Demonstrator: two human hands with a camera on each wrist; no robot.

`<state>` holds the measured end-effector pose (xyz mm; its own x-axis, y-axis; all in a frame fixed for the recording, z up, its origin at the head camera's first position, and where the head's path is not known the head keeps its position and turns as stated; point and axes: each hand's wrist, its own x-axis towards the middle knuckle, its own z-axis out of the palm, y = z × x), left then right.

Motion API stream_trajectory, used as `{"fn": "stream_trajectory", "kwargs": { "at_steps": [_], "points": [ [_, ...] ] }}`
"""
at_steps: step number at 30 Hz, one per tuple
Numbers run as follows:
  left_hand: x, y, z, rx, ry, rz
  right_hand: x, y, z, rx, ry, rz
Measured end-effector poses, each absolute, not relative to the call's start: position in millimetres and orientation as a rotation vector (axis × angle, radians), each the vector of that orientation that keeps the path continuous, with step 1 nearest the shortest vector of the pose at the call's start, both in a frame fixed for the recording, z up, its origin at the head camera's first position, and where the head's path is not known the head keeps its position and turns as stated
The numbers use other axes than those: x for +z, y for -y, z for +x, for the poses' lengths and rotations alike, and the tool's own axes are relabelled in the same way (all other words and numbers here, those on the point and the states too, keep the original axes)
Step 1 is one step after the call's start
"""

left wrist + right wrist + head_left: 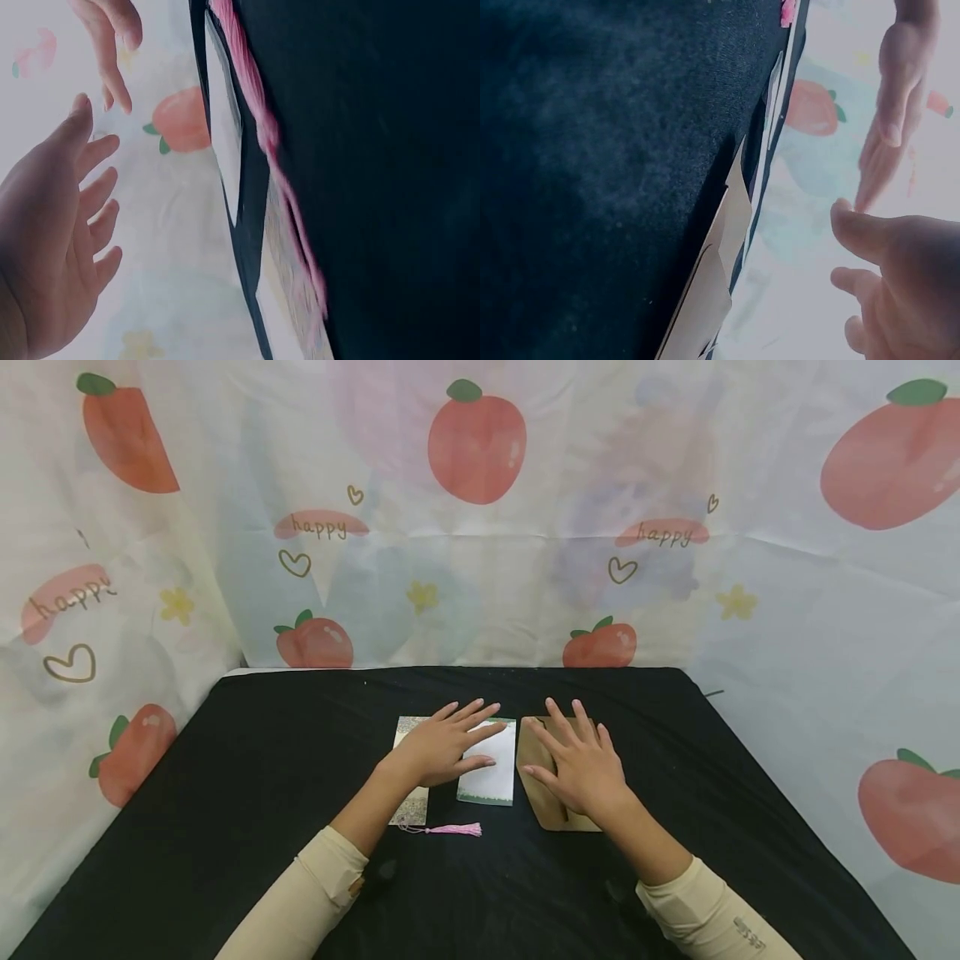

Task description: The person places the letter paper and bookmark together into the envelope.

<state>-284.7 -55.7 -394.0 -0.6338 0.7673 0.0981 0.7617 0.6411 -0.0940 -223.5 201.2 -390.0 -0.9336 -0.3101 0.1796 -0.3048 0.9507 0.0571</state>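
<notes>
My left hand [435, 750] hovers with fingers spread above a patterned bookmark-like card [409, 812] and the edge of a white card with a green border [487, 777]. From the patterned card's lower end trails a pink tassel [453, 829], seen large in the left wrist view. Over a brown kraft-paper envelope [534, 760] at the right, my right hand [585, 768] is held with fingers apart. Both wrist views show a gap between the hands and the things below. Neither hand holds anything. The hands and forearms cover parts of the patterned card and the envelope.
A black cloth [262, 793] covers the table. Behind and at both sides hangs a pale curtain [510, 585] printed with fruit and hearts. The three paper items lie side by side near the middle, with the tassel in front of them.
</notes>
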Motion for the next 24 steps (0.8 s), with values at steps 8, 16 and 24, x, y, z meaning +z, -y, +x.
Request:
{"fn": "stream_trajectory", "kwargs": {
  "at_steps": [8,16,24],
  "points": [
    [-399,28,-284,0.025,2.825,-1.375,-388,-201,-222,-0.054,2.966,0.439],
    [-404,9,-284,0.065,2.872,-1.402,-387,-201,-220,-0.085,3.024,0.415],
    [-407,-7,-280,0.010,2.958,-1.411,-384,-201,-218,-0.113,3.073,0.424]
  ]
}}
